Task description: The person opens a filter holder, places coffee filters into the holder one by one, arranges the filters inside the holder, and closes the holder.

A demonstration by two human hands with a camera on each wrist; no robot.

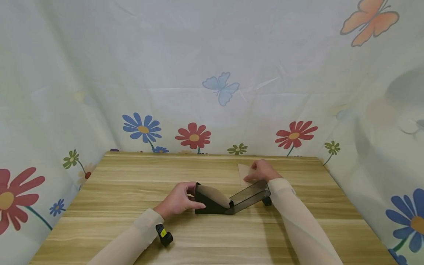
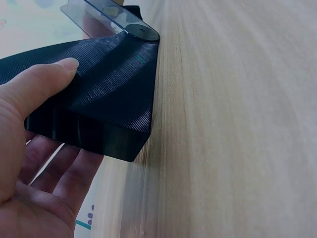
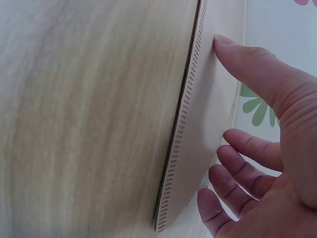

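Observation:
A black box (image 1: 212,201) with a clear smoky lid (image 1: 250,193) swung out to the right stands on the table, brown paper-like sheets (image 1: 213,193) inside it. My left hand (image 1: 180,198) grips the box's left end, thumb on the near side (image 2: 99,79) and fingers round the end. Behind the lid, a flat tan piece (image 1: 244,175) with a ridged edge (image 3: 181,124) lies on the table. My right hand (image 1: 261,171) has its thumb on that piece and its bent fingertips at the far edge; whether they pinch it is unclear.
The wooden table (image 1: 149,169) reaches back to a white cloth (image 1: 165,73) printed with flowers and butterflies, which also hangs at both sides. A black band with a yellow mark (image 1: 163,235) is on my left wrist.

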